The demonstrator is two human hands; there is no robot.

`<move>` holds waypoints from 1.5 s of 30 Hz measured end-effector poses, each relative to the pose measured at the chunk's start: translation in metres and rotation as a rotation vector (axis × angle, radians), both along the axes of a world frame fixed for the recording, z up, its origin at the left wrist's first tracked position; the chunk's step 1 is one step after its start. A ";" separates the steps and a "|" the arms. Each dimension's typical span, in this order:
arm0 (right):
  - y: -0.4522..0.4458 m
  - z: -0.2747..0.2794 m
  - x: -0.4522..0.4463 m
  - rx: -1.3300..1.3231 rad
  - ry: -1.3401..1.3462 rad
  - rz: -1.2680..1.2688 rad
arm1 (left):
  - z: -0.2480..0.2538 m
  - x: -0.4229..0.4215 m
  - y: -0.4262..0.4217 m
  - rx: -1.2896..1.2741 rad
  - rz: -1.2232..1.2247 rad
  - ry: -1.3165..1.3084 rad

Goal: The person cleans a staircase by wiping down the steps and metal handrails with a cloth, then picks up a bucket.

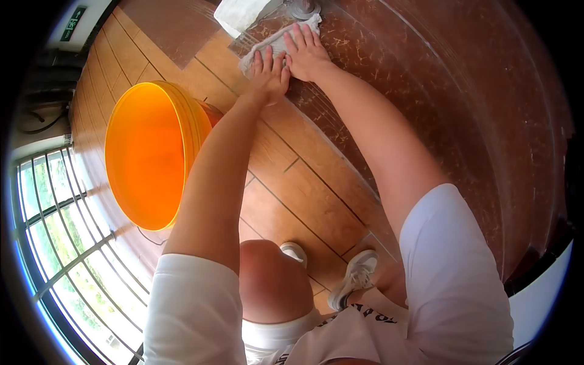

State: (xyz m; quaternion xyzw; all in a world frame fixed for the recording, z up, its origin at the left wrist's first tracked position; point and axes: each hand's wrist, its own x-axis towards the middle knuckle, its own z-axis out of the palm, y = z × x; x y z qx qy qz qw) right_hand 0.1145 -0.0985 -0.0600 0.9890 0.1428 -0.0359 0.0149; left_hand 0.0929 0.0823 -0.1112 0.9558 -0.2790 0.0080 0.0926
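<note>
Both my arms reach forward to a greyish-white cloth (277, 41) that lies spread on the dark reddish-brown marbled tiles. My left hand (267, 78) rests on the near left part of the cloth, palm down, fingers stretched out. Beside it, my right hand (306, 56) presses flat on the cloth's right part with its fingers spread. The two hands almost touch at the thumbs. Just beyond the cloth stands a round grey metal piece (303, 8), cut off by the upper edge of the view.
A large yellow bucket (193, 121) stands left of my left arm. A white object (246, 13) lies behind the cloth. Wood-look planks (292, 146) meet the dark tiles (438, 121) along a diagonal edge. A barred window (67, 225) is at far left. My shoes (356, 277) are below.
</note>
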 end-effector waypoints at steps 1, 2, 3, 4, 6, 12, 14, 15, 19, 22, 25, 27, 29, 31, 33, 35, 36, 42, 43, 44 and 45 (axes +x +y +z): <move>0.005 -0.003 0.008 0.006 -0.012 0.005 | -0.010 0.006 0.004 -0.010 -0.001 -0.011; 0.005 -0.006 0.009 -0.002 -0.037 0.008 | -0.019 0.012 0.007 -0.019 -0.001 -0.023; 0.004 -0.012 0.011 -0.008 -0.036 0.009 | -0.023 0.014 0.009 -0.054 -0.015 -0.094; 0.001 -0.016 0.011 0.029 -0.050 0.011 | -0.025 0.010 0.010 -0.072 -0.021 -0.129; -0.006 -0.011 -0.003 0.043 -0.054 0.009 | -0.018 -0.003 0.008 -0.055 -0.068 -0.166; -0.095 0.002 -0.124 0.047 0.048 0.088 | 0.058 -0.135 -0.055 -0.033 -0.125 0.136; -0.143 0.024 -0.176 0.022 0.115 0.122 | 0.074 -0.175 -0.090 0.224 -0.277 0.245; -0.165 0.035 -0.208 -0.008 0.167 0.147 | 0.087 -0.199 -0.112 0.253 -0.321 0.317; -0.255 0.050 -0.320 0.116 0.214 0.009 | 0.090 -0.258 -0.180 0.211 -0.565 0.333; -0.288 0.047 -0.421 0.176 0.137 -0.191 | 0.067 -0.310 -0.225 0.136 -0.747 0.262; -0.307 0.057 -0.499 0.188 0.092 -0.353 | 0.060 -0.352 -0.268 0.000 -0.859 0.209; -0.310 0.059 -0.524 0.137 0.110 -0.442 | 0.063 -0.360 -0.285 -0.056 -0.908 0.299; -0.310 0.054 -0.527 0.117 0.078 -0.442 | 0.063 -0.348 -0.288 -0.115 -0.928 0.337; -0.305 0.049 -0.527 0.105 0.041 -0.445 | 0.061 -0.321 -0.300 -0.040 -1.090 0.287; -0.310 0.051 -0.523 0.109 0.093 -0.432 | 0.057 -0.302 -0.310 -0.131 -1.118 0.322; -0.313 0.052 -0.515 0.113 0.157 -0.466 | 0.057 -0.287 -0.328 0.003 -1.163 0.379; -0.315 0.053 -0.509 0.116 0.216 -0.471 | 0.056 -0.281 -0.335 -0.029 -1.135 0.439; -0.299 0.015 -0.369 0.185 0.128 -0.755 | 0.047 -0.190 -0.326 -0.092 -0.738 0.275; -0.291 0.005 -0.342 0.132 0.057 -0.764 | 0.043 -0.173 -0.326 -0.105 -0.684 0.191; -0.284 -0.001 -0.321 0.094 -0.044 -0.742 | 0.027 -0.153 -0.321 -0.123 -0.692 0.087; -0.274 0.004 -0.307 0.055 -0.069 -0.794 | 0.006 -0.140 -0.323 -0.154 -0.710 -0.002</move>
